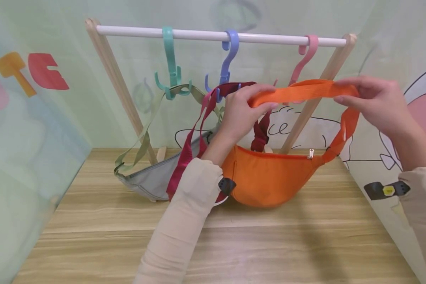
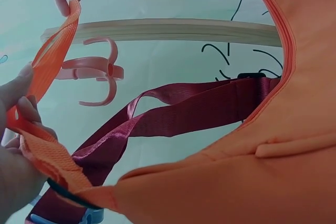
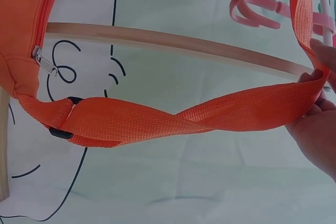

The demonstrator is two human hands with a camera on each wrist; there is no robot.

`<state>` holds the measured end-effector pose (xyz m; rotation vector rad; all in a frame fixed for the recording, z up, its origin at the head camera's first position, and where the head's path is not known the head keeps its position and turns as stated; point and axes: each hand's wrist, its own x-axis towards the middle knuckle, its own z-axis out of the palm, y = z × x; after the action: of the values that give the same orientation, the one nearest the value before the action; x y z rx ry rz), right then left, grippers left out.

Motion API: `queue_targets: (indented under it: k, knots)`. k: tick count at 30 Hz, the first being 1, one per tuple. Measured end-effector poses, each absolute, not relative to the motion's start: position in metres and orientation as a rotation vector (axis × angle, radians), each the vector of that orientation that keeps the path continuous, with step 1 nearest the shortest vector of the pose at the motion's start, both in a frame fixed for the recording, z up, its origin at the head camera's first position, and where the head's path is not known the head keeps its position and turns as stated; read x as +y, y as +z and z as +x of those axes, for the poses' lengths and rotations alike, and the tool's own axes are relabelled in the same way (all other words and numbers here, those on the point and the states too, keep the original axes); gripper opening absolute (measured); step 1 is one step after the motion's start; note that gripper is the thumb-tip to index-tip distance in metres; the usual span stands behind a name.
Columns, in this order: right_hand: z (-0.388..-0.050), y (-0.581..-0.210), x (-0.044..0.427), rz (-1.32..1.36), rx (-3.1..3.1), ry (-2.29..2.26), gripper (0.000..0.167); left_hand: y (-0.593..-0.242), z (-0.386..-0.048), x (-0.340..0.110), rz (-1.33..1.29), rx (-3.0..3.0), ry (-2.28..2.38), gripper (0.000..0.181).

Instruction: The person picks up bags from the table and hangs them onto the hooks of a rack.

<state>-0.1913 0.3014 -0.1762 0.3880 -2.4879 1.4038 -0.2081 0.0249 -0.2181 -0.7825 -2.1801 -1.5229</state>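
Observation:
An orange waist bag point(image 1: 269, 177) hangs from its orange strap point(image 1: 301, 91), which both hands hold up. My left hand point(image 1: 239, 112) pinches the strap's left part between thumb and fingers. On the right, my right hand point(image 1: 380, 100) grips the other end of the raised stretch, where the strap bends down to the bag. Just behind the strap is the pink hook point(image 1: 299, 67), its lower prongs partly hidden in the head view; the left wrist view shows the pink prongs point(image 2: 107, 71) with nothing on them. A metal zipper pull point(image 3: 44, 61) sits at the bag's right end.
A white rail point(image 1: 135, 31) on wooden legs point(image 1: 118, 83) carries the hooks. A grey bag point(image 1: 152, 179) hangs from the green hook point(image 1: 170, 59). A dark red strap point(image 1: 184, 163) hangs on the blue hook point(image 1: 228, 55), partly behind my left arm. Below is a wooden tabletop point(image 1: 269, 244).

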Motion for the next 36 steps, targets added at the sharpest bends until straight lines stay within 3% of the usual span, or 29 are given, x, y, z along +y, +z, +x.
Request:
queue_targets:
  k: [36]
  knots:
    - [-0.199,-0.174,0.291,0.302,-2.523,1.339,0.039,-0.216,-0.214,0.03,-0.717,-2.104,-1.452,0.034]
